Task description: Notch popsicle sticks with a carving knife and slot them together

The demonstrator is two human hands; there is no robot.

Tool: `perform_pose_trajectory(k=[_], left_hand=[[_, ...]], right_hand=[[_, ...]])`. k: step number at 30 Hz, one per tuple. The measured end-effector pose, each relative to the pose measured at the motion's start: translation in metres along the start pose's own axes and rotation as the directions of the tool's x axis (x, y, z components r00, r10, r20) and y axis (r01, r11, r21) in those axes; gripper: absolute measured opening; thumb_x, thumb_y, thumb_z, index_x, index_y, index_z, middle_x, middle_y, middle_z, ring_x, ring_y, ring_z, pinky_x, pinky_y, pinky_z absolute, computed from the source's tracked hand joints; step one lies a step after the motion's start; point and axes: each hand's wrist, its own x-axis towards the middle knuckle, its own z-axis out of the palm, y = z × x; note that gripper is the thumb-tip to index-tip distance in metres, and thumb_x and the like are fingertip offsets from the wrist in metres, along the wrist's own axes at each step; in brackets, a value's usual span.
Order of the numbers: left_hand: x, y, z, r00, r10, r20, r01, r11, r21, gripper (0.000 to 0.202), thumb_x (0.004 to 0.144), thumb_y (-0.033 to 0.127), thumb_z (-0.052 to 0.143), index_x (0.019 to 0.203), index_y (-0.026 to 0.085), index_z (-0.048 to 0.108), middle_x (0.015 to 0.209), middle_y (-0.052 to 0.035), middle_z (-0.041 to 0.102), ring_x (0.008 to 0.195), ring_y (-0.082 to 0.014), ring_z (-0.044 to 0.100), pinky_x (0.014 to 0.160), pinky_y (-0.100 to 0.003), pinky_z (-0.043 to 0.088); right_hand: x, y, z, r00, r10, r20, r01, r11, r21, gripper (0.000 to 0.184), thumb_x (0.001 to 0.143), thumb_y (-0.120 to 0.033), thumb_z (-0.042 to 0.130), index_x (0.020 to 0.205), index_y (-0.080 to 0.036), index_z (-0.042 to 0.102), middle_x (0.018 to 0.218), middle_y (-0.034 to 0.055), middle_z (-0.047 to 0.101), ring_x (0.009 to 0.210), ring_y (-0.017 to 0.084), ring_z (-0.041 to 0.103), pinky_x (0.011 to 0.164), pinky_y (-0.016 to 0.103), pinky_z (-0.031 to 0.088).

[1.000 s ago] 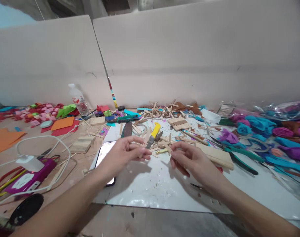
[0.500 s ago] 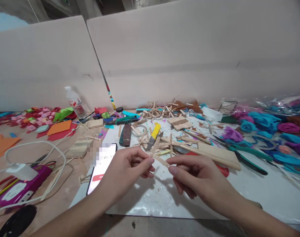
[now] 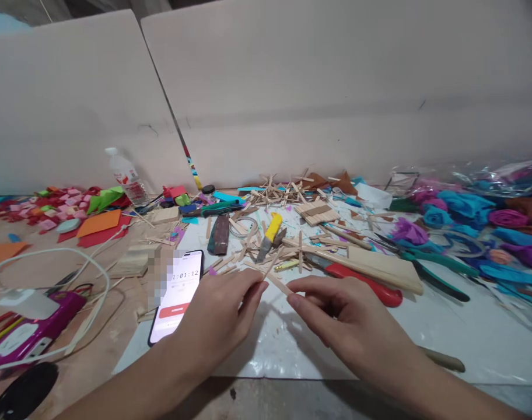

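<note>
Above the white sheet (image 3: 257, 350), my left hand (image 3: 228, 303) is closed in a pinch at the junction of thin wooden craft sticks. One craft stick (image 3: 279, 284) slants down to the right, where the thumb and forefinger of my right hand (image 3: 342, 312) pinch its other end. A second craft stick (image 3: 271, 263) points up and away from my left fingertips; whether the two are joined I cannot tell. Just beyond my hands lies a yellow utility knife (image 3: 271, 233). A red-handled tool (image 3: 380, 290) rests behind my right hand, its front partly covered by wood.
Loose craft sticks (image 3: 277, 191) and a bundle (image 3: 317, 213) are heaped at the back. Green-handled pliers (image 3: 441, 277) and blue crepe paper (image 3: 467, 211) lie to the right. Leftward are a lit phone (image 3: 185, 286), a purple power strip (image 3: 58, 318) with white cable and a bottle (image 3: 128, 178).
Both hands have shifted slightly left in view, still holding the stick between them. My left fingers have turned, so the back of that hand shows more. The camera view has shifted a little.
</note>
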Motion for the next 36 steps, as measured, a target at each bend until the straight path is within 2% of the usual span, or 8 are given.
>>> perform_pose_trajectory(k=[11, 16, 22, 26, 29, 31, 34, 36], left_hand=[[-0.004, 0.003, 0.005, 0.974, 0.202, -0.103, -0.182, 0.967, 0.181, 0.015, 0.106, 0.013, 0.06, 0.096, 0.019, 0.069, 0.076, -0.0001, 0.077, 0.061, -0.0166, 0.073, 0.06, -0.026, 0.046], [-0.008, 0.006, 0.005, 0.972, 0.212, -0.102, -0.192, 0.965, 0.182, 0.017, 0.105, 0.012, 0.058, 0.094, 0.019, 0.069, 0.076, -0.0021, 0.078, 0.058, -0.0168, 0.071, 0.057, -0.026, 0.044], [0.0, 0.007, -0.001, 1.0, 0.0, -0.026, 0.002, 0.998, 0.064, 0.016, 0.104, 0.018, 0.06, 0.094, 0.019, 0.073, 0.077, -0.002, 0.079, 0.065, -0.0182, 0.077, 0.061, -0.024, 0.053], [0.014, 0.011, -0.018, 0.968, -0.207, 0.145, 0.217, 0.975, -0.055, 0.023, 0.105, 0.017, 0.061, 0.086, 0.018, 0.073, 0.069, 0.0016, 0.076, 0.059, -0.0149, 0.076, 0.055, -0.019, 0.055], [0.007, 0.026, -0.029, 0.91, -0.233, 0.344, 0.302, 0.94, -0.161, 0.025, 0.105, 0.018, 0.062, 0.086, 0.021, 0.077, 0.071, 0.0052, 0.075, 0.056, -0.0109, 0.072, 0.052, -0.015, 0.053], [-0.008, 0.038, -0.03, 0.874, -0.22, 0.432, 0.337, 0.916, -0.216, 0.024, 0.106, 0.018, 0.061, 0.09, 0.024, 0.079, 0.082, 0.0042, 0.076, 0.069, -0.0104, 0.073, 0.063, -0.015, 0.055], [-0.034, 0.051, -0.02, 0.84, -0.169, 0.516, 0.337, 0.907, -0.252, 0.022, 0.105, 0.017, 0.062, 0.092, 0.024, 0.078, 0.092, 0.0025, 0.075, 0.082, -0.0121, 0.07, 0.072, -0.019, 0.051], [-0.05, 0.055, -0.009, 0.831, -0.188, 0.524, 0.351, 0.908, -0.23, 0.015, 0.103, 0.016, 0.067, 0.092, 0.024, 0.075, 0.084, 0.005, 0.073, 0.077, -0.0117, 0.066, 0.066, -0.02, 0.046]], right_hand=[[-0.001, 0.001, 0.007, 1.0, 0.005, 0.013, -0.006, 1.0, 0.022, 0.04, 0.102, -0.052, 0.058, 0.088, -0.02, 0.078, 0.056, -0.0029, 0.052, 0.051, 0.013, 0.04, 0.049, 0.028, 0.028], [0.0, 0.0, 0.007, 0.999, -0.03, -0.021, 0.031, 0.999, 0.009, 0.033, 0.097, -0.047, 0.064, 0.084, -0.02, 0.077, 0.063, 0.0013, 0.061, 0.057, 0.014, 0.045, 0.056, 0.03, 0.032], [0.0, -0.008, 0.002, 0.998, 0.053, 0.031, -0.055, 0.995, 0.084, 0.033, 0.098, -0.047, 0.064, 0.084, -0.021, 0.079, 0.055, -0.0041, 0.05, 0.049, 0.012, 0.04, 0.044, 0.027, 0.026], [-0.008, -0.005, -0.018, 0.999, -0.03, 0.009, 0.031, 0.996, -0.082, 0.034, 0.102, -0.043, 0.062, 0.084, -0.023, 0.082, 0.064, 0.0009, 0.069, 0.054, 0.015, 0.057, 0.046, 0.026, 0.036], [-0.011, 0.016, -0.044, 0.975, -0.224, 0.012, 0.201, 0.851, -0.485, 0.032, 0.106, -0.033, 0.055, 0.098, -0.028, 0.086, 0.085, 0.0017, 0.085, 0.067, 0.019, 0.076, 0.057, 0.028, 0.054], [-0.013, 0.034, -0.06, 0.934, -0.353, 0.05, 0.28, 0.639, -0.717, 0.032, 0.107, -0.031, 0.054, 0.108, -0.027, 0.086, 0.094, 0.0036, 0.088, 0.076, 0.023, 0.081, 0.066, 0.033, 0.063], [-0.025, 0.052, -0.075, 0.927, -0.371, 0.049, 0.254, 0.528, -0.81, 0.037, 0.109, -0.033, 0.053, 0.128, -0.017, 0.081, 0.131, 0.0171, 0.082, 0.12, 0.038, 0.076, 0.1, 0.054, 0.06], [-0.038, 0.054, -0.08, 0.935, -0.346, 0.072, 0.244, 0.483, -0.841, 0.038, 0.11, -0.037, 0.052, 0.126, -0.016, 0.08, 0.132, 0.0179, 0.081, 0.121, 0.039, 0.075, 0.101, 0.055, 0.059]])
